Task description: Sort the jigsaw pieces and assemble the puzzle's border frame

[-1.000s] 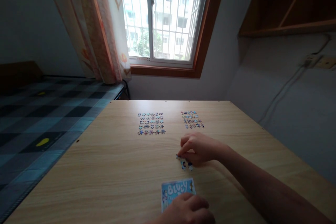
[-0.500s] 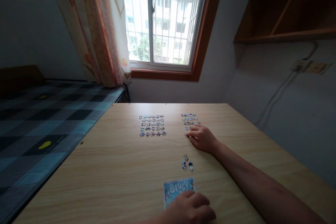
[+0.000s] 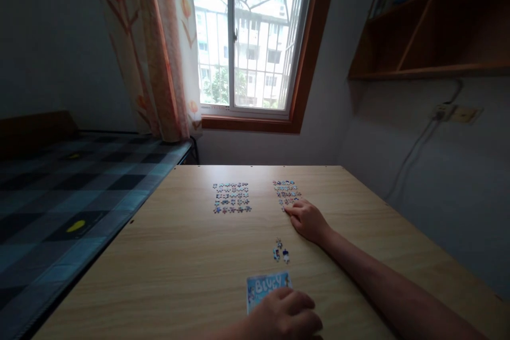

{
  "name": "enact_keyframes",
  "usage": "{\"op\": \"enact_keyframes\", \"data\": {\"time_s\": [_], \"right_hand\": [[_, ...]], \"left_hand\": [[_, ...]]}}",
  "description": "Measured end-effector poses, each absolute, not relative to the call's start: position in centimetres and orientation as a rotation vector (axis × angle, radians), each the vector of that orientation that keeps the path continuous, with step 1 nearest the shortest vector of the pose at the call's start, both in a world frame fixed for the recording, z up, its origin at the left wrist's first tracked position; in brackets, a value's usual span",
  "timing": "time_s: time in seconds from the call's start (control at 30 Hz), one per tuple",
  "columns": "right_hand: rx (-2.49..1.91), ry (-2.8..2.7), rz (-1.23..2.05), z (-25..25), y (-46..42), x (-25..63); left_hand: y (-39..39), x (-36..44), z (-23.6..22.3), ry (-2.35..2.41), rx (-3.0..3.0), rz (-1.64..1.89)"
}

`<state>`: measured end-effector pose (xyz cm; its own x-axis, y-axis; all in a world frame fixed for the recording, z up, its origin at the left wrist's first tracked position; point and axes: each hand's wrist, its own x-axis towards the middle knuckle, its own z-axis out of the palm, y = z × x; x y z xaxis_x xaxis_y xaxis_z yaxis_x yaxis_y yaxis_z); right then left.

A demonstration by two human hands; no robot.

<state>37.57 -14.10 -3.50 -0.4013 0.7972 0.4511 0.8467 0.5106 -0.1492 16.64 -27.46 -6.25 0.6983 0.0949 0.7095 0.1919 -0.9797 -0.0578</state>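
though neither grip's clear, the left hand (image 3: 285, 314) half-hides a card (image 3: 263, 286), right hand (image 3: 309, 220) touching a puzzle piece (image 3: 283, 209)

Left grip (image 3: 285, 312) conceals lower blue card (image 3: 258, 288); far puzzle pieces (image 3: 240, 210) too small to read; wall shelf (image 3: 450, 70) cut off at right.

A single head-worn view looks forward and down over the pale wood-grain bench (image 3: 191, 265), close by in the lower frame, facing the white-framed glass window (image 3: 258, 53), farther off, upper centre.
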Motion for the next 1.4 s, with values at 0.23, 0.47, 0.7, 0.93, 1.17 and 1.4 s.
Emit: {"op": "enact_keyframes", "data": {"time_s": [0.23, 0.47, 0.7, 0.93, 1.17, 1.4], "right_hand": [[-1.327, -2.293, -0.163, -3.3, -14.0, 37.5], [-1.213, -2.335, -0.135, -3.4, -14.1, 38.0], [-0.924, -2.306, -0.073, -2.9, -15.7, 36.7], [-0.664, -2.442, 0.162, -1.5, -17.7, 36.1], [-0.726, -2.499, 0.123, -0.8, -17.1, 37.5], [-1.047, -2.400, -0.026, -1.6, -14.6, 40.8]], "left_hand": [[-27.6, 16.3, -4.7, -0.173, -2.844, -0.946], [-28.6, 15.8, -0.8, -0.288, -2.957, -0.894], [-23.1, 12.8, 2.1, -0.617, -2.780, -0.902], [-19.8, 10.9, -0.2, -1.028, -2.822, -0.867], [-20.4, 11.0, -0.3, -1.042, -3.086, -0.565], [-20.0, 10.7, 0.2, -1.079, -3.170, -0.544]]}}
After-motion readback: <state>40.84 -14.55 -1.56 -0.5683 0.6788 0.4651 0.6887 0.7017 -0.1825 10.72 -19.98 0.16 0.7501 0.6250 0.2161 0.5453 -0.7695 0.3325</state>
